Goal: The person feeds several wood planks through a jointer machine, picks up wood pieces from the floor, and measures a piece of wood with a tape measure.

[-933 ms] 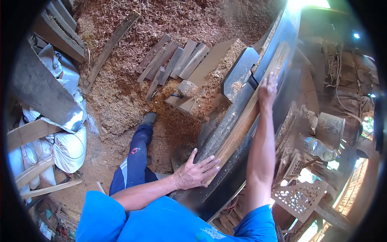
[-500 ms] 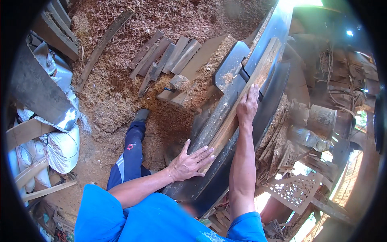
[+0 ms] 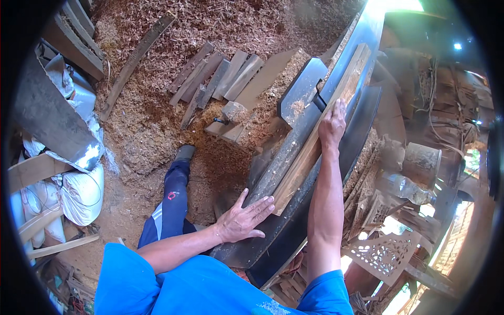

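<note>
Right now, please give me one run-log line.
left hand: at near end of long brown wooden strip | right hand: on strip | strip: along dark machine bed

Strewn with reddish-brown wood shavings [image 3: 252, 23] across the dusty brown floor [image 3: 123, 210]; lit by glaring white light [image 3: 399, 4] upper right.

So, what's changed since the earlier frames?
Wooden plank slid forward along the dark machine bed; its near end drew forward relative to the left hand. Right hand slid back along the plank, then forward with it. Left hand stayed about put; short boards unchanged.
</note>
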`<move>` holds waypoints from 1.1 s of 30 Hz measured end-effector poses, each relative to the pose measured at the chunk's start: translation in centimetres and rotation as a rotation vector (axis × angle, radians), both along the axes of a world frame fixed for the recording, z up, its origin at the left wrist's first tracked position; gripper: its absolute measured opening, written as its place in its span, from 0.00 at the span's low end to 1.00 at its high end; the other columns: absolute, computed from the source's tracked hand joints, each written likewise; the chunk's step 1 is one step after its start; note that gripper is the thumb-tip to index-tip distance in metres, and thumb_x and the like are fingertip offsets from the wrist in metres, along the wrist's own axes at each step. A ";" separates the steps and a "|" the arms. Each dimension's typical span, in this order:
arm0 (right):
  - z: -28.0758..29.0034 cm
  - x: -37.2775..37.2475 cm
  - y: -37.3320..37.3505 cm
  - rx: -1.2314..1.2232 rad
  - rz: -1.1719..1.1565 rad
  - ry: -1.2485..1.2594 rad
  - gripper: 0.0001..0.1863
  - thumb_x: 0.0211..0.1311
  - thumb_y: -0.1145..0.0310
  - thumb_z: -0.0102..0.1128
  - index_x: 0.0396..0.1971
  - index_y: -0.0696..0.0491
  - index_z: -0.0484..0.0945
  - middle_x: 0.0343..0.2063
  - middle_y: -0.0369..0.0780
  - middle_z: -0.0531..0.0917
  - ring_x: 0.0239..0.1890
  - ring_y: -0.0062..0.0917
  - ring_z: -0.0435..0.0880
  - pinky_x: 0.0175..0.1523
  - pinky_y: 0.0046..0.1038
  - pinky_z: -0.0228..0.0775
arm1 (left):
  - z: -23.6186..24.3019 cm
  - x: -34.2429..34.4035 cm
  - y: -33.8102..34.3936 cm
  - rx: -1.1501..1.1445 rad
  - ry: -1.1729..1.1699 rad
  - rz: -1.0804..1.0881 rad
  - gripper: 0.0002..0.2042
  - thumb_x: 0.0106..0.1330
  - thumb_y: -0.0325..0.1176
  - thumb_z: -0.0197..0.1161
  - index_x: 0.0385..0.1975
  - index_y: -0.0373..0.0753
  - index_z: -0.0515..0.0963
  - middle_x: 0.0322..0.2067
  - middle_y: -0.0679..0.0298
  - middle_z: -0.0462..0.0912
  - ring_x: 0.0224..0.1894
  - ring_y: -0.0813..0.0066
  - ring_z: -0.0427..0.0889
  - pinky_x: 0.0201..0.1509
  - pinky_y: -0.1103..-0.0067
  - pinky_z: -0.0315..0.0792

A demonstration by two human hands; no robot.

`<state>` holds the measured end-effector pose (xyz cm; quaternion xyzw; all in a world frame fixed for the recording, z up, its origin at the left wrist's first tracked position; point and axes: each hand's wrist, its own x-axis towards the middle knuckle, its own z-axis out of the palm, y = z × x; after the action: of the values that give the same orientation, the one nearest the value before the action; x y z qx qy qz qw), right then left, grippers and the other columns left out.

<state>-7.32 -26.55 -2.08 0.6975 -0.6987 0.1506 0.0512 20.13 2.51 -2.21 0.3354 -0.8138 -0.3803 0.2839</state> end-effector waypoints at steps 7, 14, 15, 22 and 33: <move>0.2 -1.0 -3.3 -0.006 -0.001 -0.015 0.24 0.73 0.70 0.42 0.63 0.65 0.69 0.68 0.54 0.67 0.72 0.45 0.62 0.77 0.37 0.51 | 0.1 0.0 -0.1 0.016 -0.018 -0.026 0.46 0.56 0.59 0.67 0.71 0.38 0.61 0.73 0.56 0.60 0.74 0.68 0.63 0.73 0.41 0.50; 0.3 -2.0 -7.3 -0.016 -0.004 0.013 0.23 0.73 0.69 0.41 0.62 0.65 0.70 0.67 0.54 0.68 0.72 0.45 0.63 0.76 0.36 0.53 | 0.1 0.0 -0.4 0.040 -0.011 -0.037 0.42 0.59 0.58 0.65 0.69 0.38 0.64 0.71 0.56 0.64 0.73 0.68 0.64 0.73 0.40 0.50; 0.3 -2.3 -7.8 -0.022 0.005 0.042 0.23 0.73 0.69 0.41 0.62 0.65 0.70 0.67 0.54 0.69 0.72 0.45 0.64 0.76 0.36 0.54 | 0.1 0.0 -0.4 0.039 -0.012 -0.037 0.42 0.59 0.58 0.65 0.69 0.38 0.64 0.71 0.56 0.64 0.73 0.68 0.64 0.73 0.40 0.50; -0.2 -3.5 -11.8 -0.042 -0.007 0.044 0.23 0.73 0.69 0.41 0.61 0.64 0.72 0.65 0.54 0.71 0.70 0.44 0.66 0.75 0.36 0.56 | -0.1 0.1 -0.7 0.058 -0.010 -0.044 0.40 0.60 0.56 0.66 0.68 0.39 0.66 0.70 0.58 0.67 0.72 0.70 0.66 0.72 0.41 0.51; 1.1 -2.8 -19.1 0.011 -0.248 0.117 0.30 0.66 0.55 0.55 0.63 0.58 0.72 0.60 0.56 0.75 0.63 0.49 0.75 0.69 0.40 0.64 | 0.3 0.3 -1.6 0.056 -0.052 -0.035 0.34 0.62 0.54 0.67 0.64 0.40 0.71 0.67 0.59 0.71 0.70 0.70 0.70 0.71 0.41 0.54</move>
<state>-10.17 -45.61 -0.93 0.6137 -0.7761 0.0981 0.1064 20.41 0.91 -1.89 0.3385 -0.8157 -0.3991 0.2465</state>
